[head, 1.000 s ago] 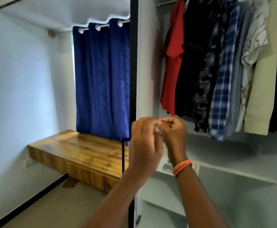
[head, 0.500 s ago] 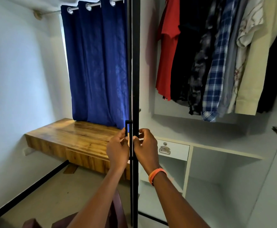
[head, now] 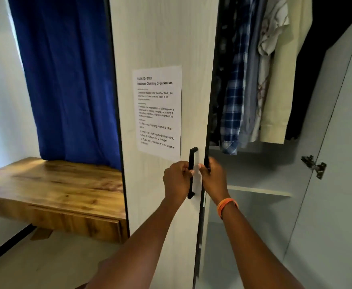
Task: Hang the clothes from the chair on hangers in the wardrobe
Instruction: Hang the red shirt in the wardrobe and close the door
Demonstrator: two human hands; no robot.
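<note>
The pale wardrobe door [head: 156, 42] stands swung partly across the opening, its front facing me. My left hand [head: 177, 180] grips the black bar handle [head: 192, 172] from the left. My right hand [head: 213, 180], with an orange band on its wrist, curls round the door's black right edge beside the handle. Behind the door hang several clothes: a blue plaid shirt [head: 233, 97], a grey shirt, a patterned white shirt [head: 273, 24], a cream garment [head: 283, 80] and a black one [head: 321, 49]. The chair and its clothes are out of view.
A printed task sheet [head: 158, 111] is stuck on the door. A wooden desk [head: 52, 188] stands at the left under a blue curtain [head: 66, 80]. The wardrobe's right door [head: 342, 184] stands open with a hinge [head: 315, 166]; a shelf [head: 258, 190] lies inside.
Both hands dropped from chest height to the door's edge and took hold of it. The door has swung from edge-on to show its front, hiding the red and dark clothes.
</note>
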